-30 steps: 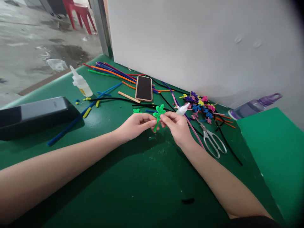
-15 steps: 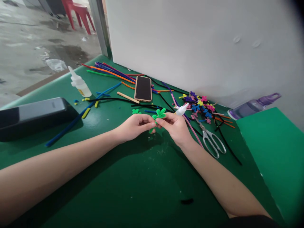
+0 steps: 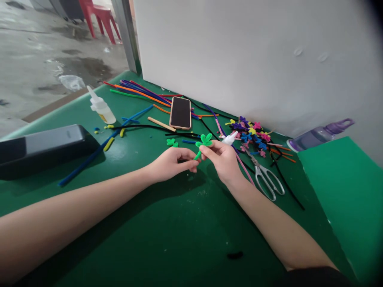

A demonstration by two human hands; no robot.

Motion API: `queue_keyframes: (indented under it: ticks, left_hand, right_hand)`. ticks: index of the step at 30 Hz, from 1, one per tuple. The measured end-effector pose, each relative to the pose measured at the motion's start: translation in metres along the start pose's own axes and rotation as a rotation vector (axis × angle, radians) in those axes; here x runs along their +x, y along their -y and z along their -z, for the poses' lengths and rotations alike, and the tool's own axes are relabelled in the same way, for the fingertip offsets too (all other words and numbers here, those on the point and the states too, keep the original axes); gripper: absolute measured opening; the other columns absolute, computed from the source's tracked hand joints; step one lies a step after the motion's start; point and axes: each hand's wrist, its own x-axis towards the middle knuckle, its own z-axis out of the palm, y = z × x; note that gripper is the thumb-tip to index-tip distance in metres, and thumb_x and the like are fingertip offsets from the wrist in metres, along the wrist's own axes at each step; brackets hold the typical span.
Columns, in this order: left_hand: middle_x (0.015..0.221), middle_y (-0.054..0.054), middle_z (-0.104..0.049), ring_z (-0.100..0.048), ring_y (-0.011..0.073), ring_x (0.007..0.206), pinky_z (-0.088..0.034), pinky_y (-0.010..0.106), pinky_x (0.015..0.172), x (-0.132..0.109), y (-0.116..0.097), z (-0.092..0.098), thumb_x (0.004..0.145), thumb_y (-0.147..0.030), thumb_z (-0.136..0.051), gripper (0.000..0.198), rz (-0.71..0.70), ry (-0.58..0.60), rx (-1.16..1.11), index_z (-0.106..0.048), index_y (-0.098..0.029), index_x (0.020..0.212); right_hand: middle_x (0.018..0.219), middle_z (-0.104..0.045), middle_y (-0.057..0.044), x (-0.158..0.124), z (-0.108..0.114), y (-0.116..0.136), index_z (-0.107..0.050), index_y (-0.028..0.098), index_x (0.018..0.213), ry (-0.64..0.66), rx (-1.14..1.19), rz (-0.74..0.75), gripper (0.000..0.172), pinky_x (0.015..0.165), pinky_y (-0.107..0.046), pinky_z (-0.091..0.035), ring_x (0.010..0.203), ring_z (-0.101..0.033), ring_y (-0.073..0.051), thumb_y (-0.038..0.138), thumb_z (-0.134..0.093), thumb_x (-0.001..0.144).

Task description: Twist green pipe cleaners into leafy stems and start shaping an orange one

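Observation:
A green pipe-cleaner flower [image 3: 205,140] with looped petals is held up between both hands, above the table. My right hand [image 3: 223,157] pinches it just below the petals. The fingers of my left hand [image 3: 172,164] close on its short stem, lower down. Another green pipe-cleaner flower [image 3: 172,142] lies on the table just beyond my left hand. A small white glue bottle [image 3: 229,138] is directly behind my right hand, partly hidden by it. Silver scissors [image 3: 265,175] lie to the right of that hand, blades pointing away.
A phone [image 3: 180,113] lies among loose pipe cleaners [image 3: 140,91]. Colourful finished flowers [image 3: 251,131] are heaped at the back right, near a purple bottle [image 3: 320,135]. A larger glue bottle [image 3: 102,108] and a black box [image 3: 44,149] stand left. A green board [image 3: 344,191] lies right.
The flower has risen slightly and shifted right, its petals now turned more toward me and its stem showing. My left fingers have slid down along the stem.

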Motion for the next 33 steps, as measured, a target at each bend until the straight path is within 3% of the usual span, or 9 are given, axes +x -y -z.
queue_keyframes:
  ticks: [6,16,23,27,33]
  left_hand:
    - [0.074,0.003,-0.071,-0.063,0.0132,0.069,-0.049,0.025,0.07,0.002,0.001,0.002,0.085,-0.031,-0.053,0.023,0.009,-0.006,0.045,-0.066,-0.016,0.074]
    - [0.077,0.004,-0.072,-0.063,0.013,0.071,-0.049,0.025,0.072,0.002,0.0,0.002,0.084,-0.032,-0.057,0.022,0.027,-0.01,-0.109,-0.066,-0.014,0.076]
    - [0.09,0.008,-0.071,-0.063,0.0171,0.088,-0.045,0.032,0.088,0.004,0.003,0.01,0.09,-0.034,-0.049,0.028,-0.001,0.11,-0.328,-0.067,-0.013,0.094]
    - [0.083,0.005,-0.069,-0.062,0.0142,0.082,-0.045,0.026,0.082,0.006,0.014,0.017,0.08,-0.029,-0.065,0.018,0.014,0.15,-0.384,-0.068,-0.014,0.089]
    - [0.075,0.001,-0.068,-0.061,0.0114,0.072,-0.046,0.024,0.073,0.007,0.018,0.015,0.072,-0.026,-0.072,0.013,0.076,0.07,-0.367,-0.066,-0.014,0.072]
  right_hand:
    - [0.064,-0.061,0.001,0.002,0.001,-0.003,-0.064,0.019,0.074,0.06,0.001,0.002,0.016,0.064,-0.031,-0.052,0.06,-0.06,-0.013,0.035,-0.065,0.076]
    - [0.06,-0.059,0.002,0.003,0.0,-0.004,-0.067,0.02,0.071,-0.024,0.069,-0.033,0.014,0.062,-0.03,-0.05,0.058,-0.056,-0.012,0.033,-0.07,0.072]
    - [0.06,-0.057,0.003,0.005,0.005,-0.005,-0.068,0.021,0.071,0.074,0.244,-0.133,0.011,0.054,-0.026,-0.044,0.054,-0.05,-0.009,0.031,-0.072,0.071]
    - [0.062,-0.06,0.003,0.004,0.004,-0.004,-0.067,0.021,0.07,0.118,0.252,-0.16,0.012,0.051,-0.025,-0.041,0.053,-0.05,-0.009,0.031,-0.075,0.068]
    - [0.051,-0.052,0.005,-0.001,-0.002,0.0,-0.066,0.019,0.068,0.107,0.251,-0.138,0.013,0.043,-0.023,-0.035,0.044,-0.043,-0.007,0.03,-0.074,0.07]
